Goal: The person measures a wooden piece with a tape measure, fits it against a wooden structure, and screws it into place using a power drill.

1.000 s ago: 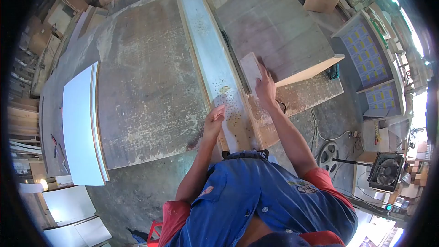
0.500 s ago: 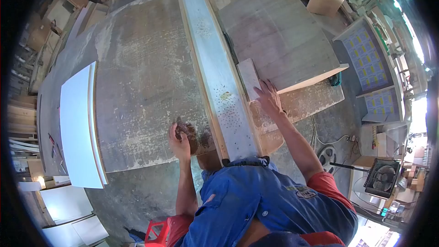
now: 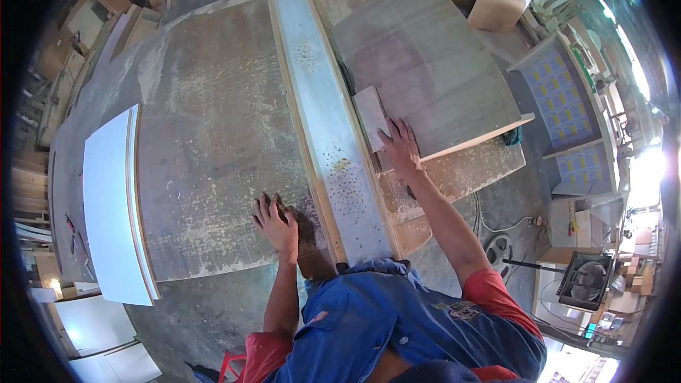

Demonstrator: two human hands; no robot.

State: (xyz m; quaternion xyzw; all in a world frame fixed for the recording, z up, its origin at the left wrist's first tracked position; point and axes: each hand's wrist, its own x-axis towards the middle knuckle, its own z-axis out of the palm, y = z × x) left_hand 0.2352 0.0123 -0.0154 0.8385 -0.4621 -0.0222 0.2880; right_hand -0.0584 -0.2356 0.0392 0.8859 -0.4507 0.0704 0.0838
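Observation:
My left hand lies on the worn worktable with its fingers spread, beside a dark brown stained patch. Nothing shows in its grasp. On the other side, my right hand rests with fingers stretched at the near corner of a large flat wooden board. Its thumb side is against a small pale wood strip lying along that board's left edge. Between my hands a long white panel with wooden side edges runs away from my waist, its surface dotted with specks and small holes.
White panels are stacked on the table's left, near several thin tools. At right stand a shelf unit with printed sheets and a fan. A cable trails on the floor. A red stool is behind my left arm.
My left hand has opened from a curled pose beside the dark patch to spread fingers, shifting slightly left. My right hand stays by the strip and board. The whole view has shifted a little.

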